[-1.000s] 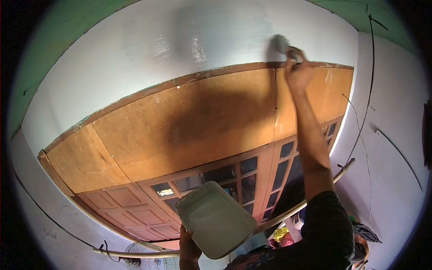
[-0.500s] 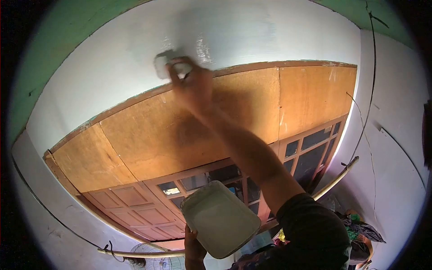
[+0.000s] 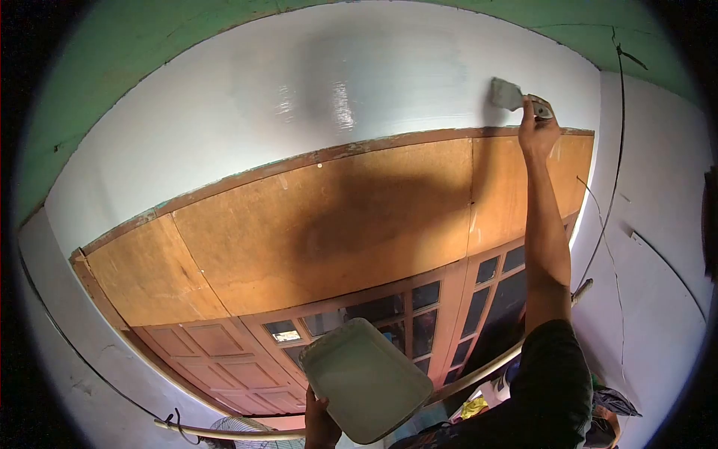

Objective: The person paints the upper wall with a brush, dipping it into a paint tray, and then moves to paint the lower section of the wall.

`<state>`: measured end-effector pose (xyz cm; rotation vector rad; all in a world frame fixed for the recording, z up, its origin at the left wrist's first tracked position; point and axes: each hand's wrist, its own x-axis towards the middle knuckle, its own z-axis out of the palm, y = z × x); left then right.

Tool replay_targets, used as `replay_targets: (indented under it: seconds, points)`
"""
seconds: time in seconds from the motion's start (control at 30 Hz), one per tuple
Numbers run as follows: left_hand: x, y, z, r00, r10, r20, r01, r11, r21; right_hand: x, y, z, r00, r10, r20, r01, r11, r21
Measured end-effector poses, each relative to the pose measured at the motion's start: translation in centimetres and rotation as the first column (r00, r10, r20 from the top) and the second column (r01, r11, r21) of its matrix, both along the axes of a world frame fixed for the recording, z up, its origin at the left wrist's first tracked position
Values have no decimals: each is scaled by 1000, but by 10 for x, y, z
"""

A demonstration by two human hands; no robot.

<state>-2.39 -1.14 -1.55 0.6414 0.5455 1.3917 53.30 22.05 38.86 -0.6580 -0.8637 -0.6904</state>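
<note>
In my right hand (image 3: 540,127) is a paintbrush (image 3: 507,94), its handle gripped between the fingers and its wide bristles pointing left against the white upper wall (image 3: 419,67). Wet, shiny streaks show on that wall left of the brush. Low in the view, my left hand (image 3: 321,423) grips the left edge of a shallow rectangular tray (image 3: 368,382) of pale grey-white paint. Most of the left fingers are hidden under the tray.
Below the white band run a brown wooden strip (image 3: 277,173) and plywood panels (image 3: 329,232), then a paned door frame (image 3: 441,314). A bamboo pole (image 3: 239,434) crosses low. At right hang a black cable (image 3: 622,112) and thin wire. A fan (image 3: 258,443) and piled items stand below.
My right hand has swept the paintbrush from the left-middle of the white wall far over to its right side. The left hand and tray sit slightly lower in view.
</note>
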Motion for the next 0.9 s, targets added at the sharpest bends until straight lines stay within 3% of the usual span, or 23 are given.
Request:
replay_targets:
  seconds: [0.03,0.17,0.2,0.23,0.27,0.3,0.4,0.47,0.57,0.67,0.7,0.73,0.8,0.83,0.87,0.9]
  points:
    - [-2,3,-6,1000,3,-4,-3,1000,-6,4,1,0,1000,-4,0,4,1000,3]
    - [-6,9,-28,1000,10,-23,-11,999,-44,-25,-3,4,909,-400,121,411,908,-83]
    - [-7,8,-32,999,11,-32,-13,998,-57,-42,1,3,919,-386,79,393,877,-278]
    - [-8,8,-34,999,13,-39,-16,998,-67,-56,16,0,932,-348,100,360,866,-346]
    - [-7,9,-34,999,17,-44,-20,997,-72,-92,8,-6,922,-346,174,382,885,-266]
    - [-3,8,-29,999,17,-43,-20,998,-64,-117,11,-12,937,-295,185,340,892,-299]
    - [6,5,-18,985,72,-160,-67,997,34,-185,15,-15,916,-161,368,190,981,-43]
    - [0,9,-30,994,51,-94,-60,993,-100,-229,7,-5,939,14,343,-21,1000,18]
    - [16,-1,22,996,-53,-75,54,998,12,-262,-15,11,905,384,183,-341,912,-230]
    - [22,-12,36,990,-12,-143,25,996,86,-243,0,30,889,430,158,-396,894,-208]
    - [20,-13,35,990,-5,-142,18,996,89,-230,0,36,921,326,214,-317,945,-74]
    - [19,-13,34,993,-17,-113,27,996,89,-204,20,41,904,371,212,-373,927,-33]
    - [13,-8,16,997,-21,-76,29,995,100,-147,23,47,931,321,173,-324,946,-11]
    - [4,0,-15,993,20,-117,-17,999,32,-113,24,48,966,252,57,-249,967,-56]
    - [-2,4,-31,985,56,-161,-63,997,-37,-75,25,47,991,121,63,-117,991,-58]
    - [-3,4,-33,986,59,-158,-66,997,-39,-38,36,47,996,45,73,-49,997,52]
